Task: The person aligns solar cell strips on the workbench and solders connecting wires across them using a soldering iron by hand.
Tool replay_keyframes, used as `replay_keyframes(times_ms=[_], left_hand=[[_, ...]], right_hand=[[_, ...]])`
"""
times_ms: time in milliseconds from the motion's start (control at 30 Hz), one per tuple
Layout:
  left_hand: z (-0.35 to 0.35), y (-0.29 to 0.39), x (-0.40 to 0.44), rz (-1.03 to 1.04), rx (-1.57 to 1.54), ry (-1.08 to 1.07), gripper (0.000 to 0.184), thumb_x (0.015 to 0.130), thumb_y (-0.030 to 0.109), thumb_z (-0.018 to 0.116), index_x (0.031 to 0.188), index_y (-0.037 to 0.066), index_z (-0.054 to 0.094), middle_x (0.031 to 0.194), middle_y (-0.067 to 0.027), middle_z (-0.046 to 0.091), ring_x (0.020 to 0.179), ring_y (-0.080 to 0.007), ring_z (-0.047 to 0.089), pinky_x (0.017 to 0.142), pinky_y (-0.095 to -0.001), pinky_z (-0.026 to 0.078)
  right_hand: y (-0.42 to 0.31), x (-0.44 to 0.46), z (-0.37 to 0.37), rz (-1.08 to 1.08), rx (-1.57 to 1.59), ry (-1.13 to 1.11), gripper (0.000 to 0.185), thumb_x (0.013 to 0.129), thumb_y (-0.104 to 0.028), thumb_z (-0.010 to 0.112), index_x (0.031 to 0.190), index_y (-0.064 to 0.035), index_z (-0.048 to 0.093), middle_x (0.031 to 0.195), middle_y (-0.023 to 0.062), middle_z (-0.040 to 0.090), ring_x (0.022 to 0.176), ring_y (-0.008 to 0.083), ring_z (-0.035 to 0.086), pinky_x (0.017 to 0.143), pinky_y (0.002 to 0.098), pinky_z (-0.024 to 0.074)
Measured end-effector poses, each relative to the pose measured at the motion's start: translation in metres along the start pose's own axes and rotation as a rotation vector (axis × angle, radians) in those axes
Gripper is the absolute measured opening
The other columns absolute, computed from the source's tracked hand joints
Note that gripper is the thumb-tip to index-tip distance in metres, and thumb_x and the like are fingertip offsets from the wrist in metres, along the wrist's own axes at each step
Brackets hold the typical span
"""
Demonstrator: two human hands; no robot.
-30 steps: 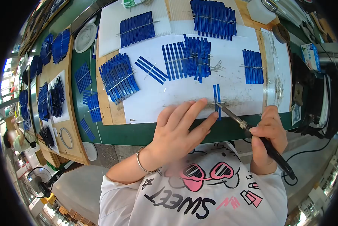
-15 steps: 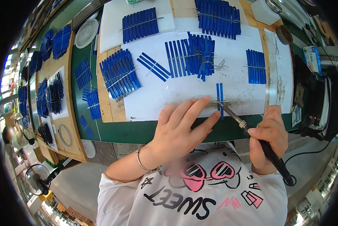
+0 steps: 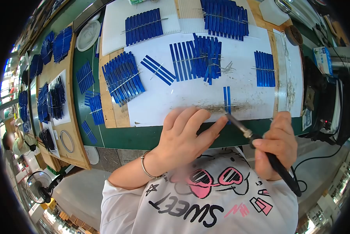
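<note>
My right hand (image 3: 276, 144) is wrapped round the black handle of a soldering iron (image 3: 278, 165). The iron's metal tip lies at the lower part of two narrow blue strips (image 3: 227, 97), which stand side by side near the front edge of the white sheet (image 3: 163, 103). My left hand (image 3: 186, 134) rests palm down with its fingers spread; one fingertip touches or nearly touches the left strip's lower end. Three slanted blue strips (image 3: 158, 70) joined by a thin wire lie farther back. Beside them is a group of upright blue strips (image 3: 181, 61) with loose wire bits (image 3: 227, 68) to its right.
Bundles of blue strips lie at the left (image 3: 123, 78), back (image 3: 225, 19) and right (image 3: 265, 69). A white container (image 3: 274, 11) and a round brown tin (image 3: 294, 35) stand at the back right. A wooden board (image 3: 77, 144) with more bundles is at the left; a person sits beyond it.
The iron and my right hand have shifted slightly down, and the tip is lower along the strips. My left index finger has drawn back a little from the strips.
</note>
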State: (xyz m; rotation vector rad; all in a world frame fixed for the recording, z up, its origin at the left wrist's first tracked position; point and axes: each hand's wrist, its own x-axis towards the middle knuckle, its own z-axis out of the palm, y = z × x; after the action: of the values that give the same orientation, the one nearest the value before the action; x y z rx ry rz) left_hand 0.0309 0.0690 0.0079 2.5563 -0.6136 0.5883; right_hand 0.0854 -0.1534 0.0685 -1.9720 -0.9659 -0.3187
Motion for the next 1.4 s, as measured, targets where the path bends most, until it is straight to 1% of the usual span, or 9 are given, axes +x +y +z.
replay_keyframes(times_ms=[267,367,433,500,633,800,967,1167,1400], left_hand=[[-0.002,0.003,0.003,-0.046,-0.007,-0.003,0.042,0.07,0.018,0.073,0.112,0.022,0.074,0.112,-0.0024,0.056,0.102,-0.0191,0.054,0.089,-0.0343,0.038],[-0.003,0.005,0.005,-0.051,-0.03,-0.015,0.042,0.07,0.021,0.074,0.112,0.02,0.074,0.114,-0.0034,0.057,0.102,-0.0201,0.055,0.09,-0.0358,0.038],[-0.004,0.007,0.01,-0.05,-0.072,-0.043,0.044,0.071,0.023,0.075,0.115,0.018,0.072,0.116,-0.0057,0.056,0.104,-0.023,0.054,0.092,-0.0381,0.038],[-0.005,0.011,0.016,-0.057,-0.11,-0.07,0.047,0.072,0.026,0.077,0.118,0.017,0.071,0.119,-0.0081,0.056,0.106,-0.0259,0.053,0.094,-0.0404,0.037],[-0.009,0.011,0.021,-0.083,-0.024,-0.148,0.049,0.074,0.028,0.076,0.121,0.016,0.069,0.123,-0.0096,0.055,0.109,-0.0277,0.053,0.094,-0.0421,0.039],[-0.009,0.006,0.01,-0.059,-0.037,-0.145,0.05,0.075,0.03,0.075,0.123,0.016,0.069,0.126,-0.0103,0.055,0.111,-0.0288,0.054,0.095,-0.0422,0.039],[-0.009,0.005,0.005,-0.05,0.002,-0.139,0.053,0.076,0.03,0.075,0.126,0.015,0.067,0.131,-0.0122,0.055,0.111,-0.0298,0.055,0.096,-0.0418,0.04],[-0.014,0.009,0.023,-0.07,-0.103,-0.191,0.054,0.078,0.031,0.073,0.128,0.014,0.066,0.135,-0.0138,0.054,0.116,-0.0305,0.053,0.097,-0.0421,0.041],[-0.046,-0.048,0.071,-0.232,0.029,-0.153,0.059,0.069,0.026,0.083,0.122,0.008,0.064,0.127,-0.0114,0.055,0.118,-0.0322,0.049,0.096,-0.0451,0.038]], right_hand=[[0.001,-0.018,-0.035,-0.031,-0.118,-0.062,0.023,0.054,-0.011,0.065,0.076,-0.0047,0.061,0.06,0.0008,0.042,0.055,0.0206,0.034,0.058,0.0382,0.0272],[0.004,-0.031,-0.038,0.016,0.036,-0.05,0.018,0.065,-0.013,0.069,0.08,-0.0067,0.061,0.065,0.0025,0.045,0.06,0.0211,0.037,0.062,0.0394,0.0308],[0.008,-0.036,-0.025,0.141,0.007,0.304,0.019,0.079,-0.02,0.069,0.092,-0.0091,0.061,0.073,0.0047,0.05,0.068,0.0218,0.041,0.068,0.0416,0.0345],[0.016,-0.032,-0.014,0.196,0.025,0.344,0.023,0.088,-0.026,0.067,0.103,-0.0108,0.058,0.083,0.0074,0.053,0.078,0.0235,0.045,0.078,0.0437,0.0391],[0.031,-0.018,0.0,0.106,-0.221,0.176,0.047,0.095,-0.046,0.062,0.119,-0.0066,0.053,0.083,0.0083,0.061,0.081,0.0229,0.055,0.097,0.0497,0.0421],[0.033,-0.021,0.007,0.095,-0.276,-0.135,0.039,0.099,-0.045,0.054,0.116,-0.0109,0.055,0.106,0.0139,0.074,0.106,0.0299,0.068,0.107,0.055,0.0376],[0.028,-0.027,-0.001,0.042,-0.204,-0.247,0.03,0.1,-0.044,0.054,0.11,-0.0166,0.057,0.097,0.0085,0.075,0.099,0.0288,0.071,0.108,0.0577,0.0367],[0.031,-0.019,0.002,0.15,-0.03,0.095,0.031,0.101,-0.038,0.056,0.108,-0.0077,0.058,0.079,0.0132,0.073,0.085,0.0294,0.071,0.102,0.0543,0.0416],[0.049,-0.024,0.018,0.242,0.098,0.247,0.024,0.1,-0.023,0.056,0.111,-0.002,0.058,0.091,0.0201,0.068,0.087,0.027,0.065,0.076,0.0348,0.0543]])
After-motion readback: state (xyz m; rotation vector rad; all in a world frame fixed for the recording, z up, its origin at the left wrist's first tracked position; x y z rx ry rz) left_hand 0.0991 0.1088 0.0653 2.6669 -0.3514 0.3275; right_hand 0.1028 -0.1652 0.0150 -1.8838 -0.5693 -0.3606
